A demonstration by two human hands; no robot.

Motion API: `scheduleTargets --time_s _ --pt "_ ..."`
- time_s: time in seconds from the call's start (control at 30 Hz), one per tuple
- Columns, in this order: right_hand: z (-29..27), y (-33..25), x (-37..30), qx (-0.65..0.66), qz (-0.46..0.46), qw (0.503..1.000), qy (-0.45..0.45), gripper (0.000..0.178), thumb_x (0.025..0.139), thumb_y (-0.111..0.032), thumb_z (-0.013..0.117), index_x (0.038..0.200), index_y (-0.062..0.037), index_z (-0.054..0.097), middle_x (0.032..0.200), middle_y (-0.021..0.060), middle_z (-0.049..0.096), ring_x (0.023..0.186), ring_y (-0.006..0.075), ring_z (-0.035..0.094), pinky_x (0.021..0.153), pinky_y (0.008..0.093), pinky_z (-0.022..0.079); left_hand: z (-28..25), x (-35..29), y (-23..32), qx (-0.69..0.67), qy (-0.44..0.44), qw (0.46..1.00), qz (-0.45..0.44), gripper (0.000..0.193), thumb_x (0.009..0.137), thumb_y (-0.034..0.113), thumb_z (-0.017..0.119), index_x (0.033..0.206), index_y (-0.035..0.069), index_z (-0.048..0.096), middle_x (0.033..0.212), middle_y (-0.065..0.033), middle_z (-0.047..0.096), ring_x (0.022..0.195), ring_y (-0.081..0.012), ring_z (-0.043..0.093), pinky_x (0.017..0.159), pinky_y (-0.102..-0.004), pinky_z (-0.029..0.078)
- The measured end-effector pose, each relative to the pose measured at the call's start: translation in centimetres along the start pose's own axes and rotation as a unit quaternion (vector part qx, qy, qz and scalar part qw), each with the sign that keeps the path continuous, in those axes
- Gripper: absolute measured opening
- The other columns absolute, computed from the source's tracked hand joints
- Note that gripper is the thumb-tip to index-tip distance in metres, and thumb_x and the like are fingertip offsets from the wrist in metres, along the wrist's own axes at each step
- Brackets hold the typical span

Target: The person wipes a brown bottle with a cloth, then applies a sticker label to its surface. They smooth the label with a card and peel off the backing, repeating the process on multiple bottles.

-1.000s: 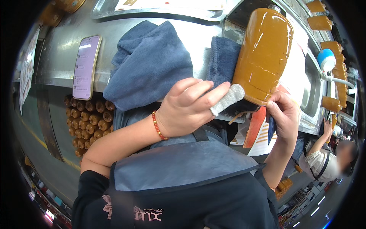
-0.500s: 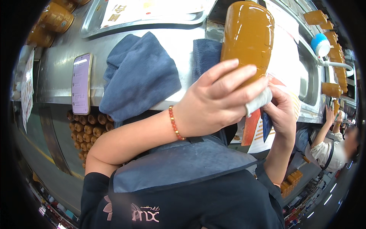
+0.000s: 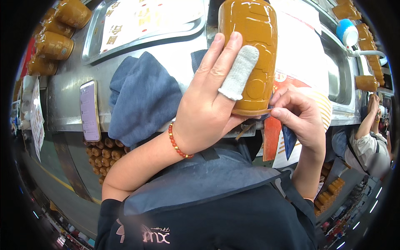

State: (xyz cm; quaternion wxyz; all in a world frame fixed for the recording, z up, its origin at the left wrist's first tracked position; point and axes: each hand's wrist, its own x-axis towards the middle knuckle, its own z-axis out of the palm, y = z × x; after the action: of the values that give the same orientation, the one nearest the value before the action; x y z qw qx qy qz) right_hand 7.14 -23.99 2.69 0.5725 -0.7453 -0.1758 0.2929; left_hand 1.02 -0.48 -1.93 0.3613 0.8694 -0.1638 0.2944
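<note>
And the left hand [image 3: 204,112] spreads wide over the brown jar [image 3: 262,54], likely steadying it; right hand [image 3: 303,121] narrowed beside its edge, grip unclear

Metal surface [image 3: 66,98], on which a phone [image 3: 90,110], a blue cloth [image 3: 143,96], a metal tray [image 3: 92,43] and brown jars [image 3: 54,45] are placed.
</note>
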Motion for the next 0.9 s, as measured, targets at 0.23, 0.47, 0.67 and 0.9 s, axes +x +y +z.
scheduleTargets --time_s 0.23,0.47,0.67,0.9 --pt "0.2 -1.3 -0.8 0.018 0.004 1.0 0.008 0.014 0.088 -0.004 0.078 0.083 -0.0006 0.066 0.097 0.003 0.062 0.069 0.0024 0.048 0.06 0.0188 0.038 -0.2 -0.1 -0.3 -0.001 -0.006 1.0 -0.002 0.101 0.072 0.033 0.092 0.151 -0.005 0.042 0.16 -0.0267 0.033 0.147 -0.0431 0.037 0.118 -0.0468 0.036" --pt "-0.1 -1.2 -1.0 -0.009 -0.006 1.0 0.016 0.014 0.088 -0.004 0.079 0.083 -0.0001 0.066 0.093 0.0031 0.061 0.068 0.0028 0.047 0.06 0.019 0.037 -0.1 -0.5 -0.7 -0.055 -0.015 0.998 -0.021 0.107 0.07 0.026 0.094 0.154 -0.006 0.036 0.162 -0.0267 0.03 0.147 -0.04 0.038 0.118 -0.0447 0.037" --pt "-0.1 -0.8 -0.5 -0.016 -0.004 1.0 0.02 0.014 0.089 -0.004 0.078 0.083 0.0 0.066 0.089 0.0006 0.061 0.067 0.0029 0.047 0.06 0.02 0.038 -0.4 -0.8 -0.9 -0.079 -0.022 0.996 -0.036 0.113 0.069 0.023 0.095 0.156 -0.006 0.03 0.163 -0.0274 0.028 0.148 -0.0398 0.037 0.119 -0.0446 0.036" --pt "0.1 -0.7 -0.1 -0.017 -0.002 1.0 0.01 0.014 0.088 -0.005 0.079 0.082 -0.0009 0.066 0.088 -0.0008 0.06 0.066 0.0031 0.047 0.06 0.0207 0.038 -0.6 -0.9 -1.0 -0.096 -0.022 0.994 -0.037 0.11 0.072 0.027 0.093 0.156 -0.007 0.03 0.162 -0.0293 0.028 0.147 -0.0414 0.037 0.118 -0.0443 0.037"
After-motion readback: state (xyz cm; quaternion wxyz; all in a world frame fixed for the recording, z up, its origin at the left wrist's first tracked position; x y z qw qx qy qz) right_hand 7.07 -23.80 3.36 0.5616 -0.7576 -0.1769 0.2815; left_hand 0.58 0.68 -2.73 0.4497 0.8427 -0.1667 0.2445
